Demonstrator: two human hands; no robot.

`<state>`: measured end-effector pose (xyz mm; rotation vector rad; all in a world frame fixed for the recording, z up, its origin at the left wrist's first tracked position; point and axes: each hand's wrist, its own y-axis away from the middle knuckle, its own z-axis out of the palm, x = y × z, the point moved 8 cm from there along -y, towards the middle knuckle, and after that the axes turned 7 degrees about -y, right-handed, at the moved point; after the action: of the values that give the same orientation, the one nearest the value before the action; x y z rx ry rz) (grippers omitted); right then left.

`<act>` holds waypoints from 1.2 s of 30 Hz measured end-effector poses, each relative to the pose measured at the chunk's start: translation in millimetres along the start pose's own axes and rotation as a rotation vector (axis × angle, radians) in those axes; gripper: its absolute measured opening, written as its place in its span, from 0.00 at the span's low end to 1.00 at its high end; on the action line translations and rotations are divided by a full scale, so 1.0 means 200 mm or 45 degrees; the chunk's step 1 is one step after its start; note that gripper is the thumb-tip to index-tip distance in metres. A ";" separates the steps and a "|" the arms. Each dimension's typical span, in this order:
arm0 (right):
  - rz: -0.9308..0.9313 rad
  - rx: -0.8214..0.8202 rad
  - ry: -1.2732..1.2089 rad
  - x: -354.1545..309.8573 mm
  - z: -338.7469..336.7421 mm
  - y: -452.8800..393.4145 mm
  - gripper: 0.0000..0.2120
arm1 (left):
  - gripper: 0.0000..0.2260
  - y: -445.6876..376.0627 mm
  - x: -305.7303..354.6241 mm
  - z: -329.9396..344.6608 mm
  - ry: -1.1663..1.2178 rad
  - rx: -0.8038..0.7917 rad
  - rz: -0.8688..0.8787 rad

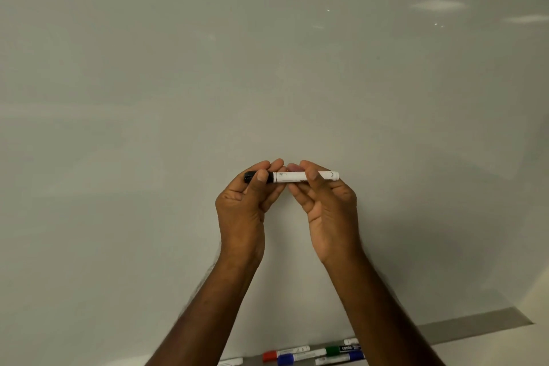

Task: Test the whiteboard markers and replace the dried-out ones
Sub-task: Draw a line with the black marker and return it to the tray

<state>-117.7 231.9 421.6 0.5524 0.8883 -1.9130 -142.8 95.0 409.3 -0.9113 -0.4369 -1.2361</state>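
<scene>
below the two forearms, nearest the person, a grey ledge [475, 327] runs along the foot of the board and carries several markers lying flat. a red-capped white marker [285, 354] lies below and between the wrists; just beside it lies a blue-capped white marker [301, 356]. a green-capped marker with a dark printed label [341, 348] lies under the right forearm, touching or nearly touching a second blue-ended marker [340, 359]. part of a white marker barrel [230, 361] shows beside the left forearm at the frame edge.

above these, both hands are raised in front of the board and hold one white-barrelled whiteboard marker with a black cap [291, 177], level, crosswise. the left hand [246, 202] pinches the black cap end between thumb and curled fingers. the right hand [326, 202] grips the white barrel, thumb across the front, fingers curled behind. the barrel's plain end projects past the right hand. the cap is seated on the barrel.

behind the hands, a glossy pale grey whiteboard [267, 68] fills the view, unmarked, with light reflections far above the hands.
</scene>
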 end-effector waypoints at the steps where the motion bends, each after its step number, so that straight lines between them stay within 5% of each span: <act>1: 0.004 0.009 -0.025 0.00 0.00 0.00 0.13 | 0.12 0.00 0.00 0.00 0.001 0.020 0.000; 19: -0.070 -0.076 -0.093 -0.13 0.10 0.04 0.10 | 0.09 0.05 0.13 0.09 -0.046 0.213 0.176; 27: -0.080 0.059 -0.137 -0.13 0.06 0.03 0.05 | 0.08 0.04 0.09 0.13 0.041 0.225 0.108; 36: -0.135 0.099 -0.438 -0.09 0.07 -0.01 0.13 | 0.09 -0.01 0.02 0.18 0.167 0.151 0.057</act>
<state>-112.3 231.2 443.8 0.2124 0.6326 -2.0656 -136.1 120.6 434.8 -0.7307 -0.3791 -1.2083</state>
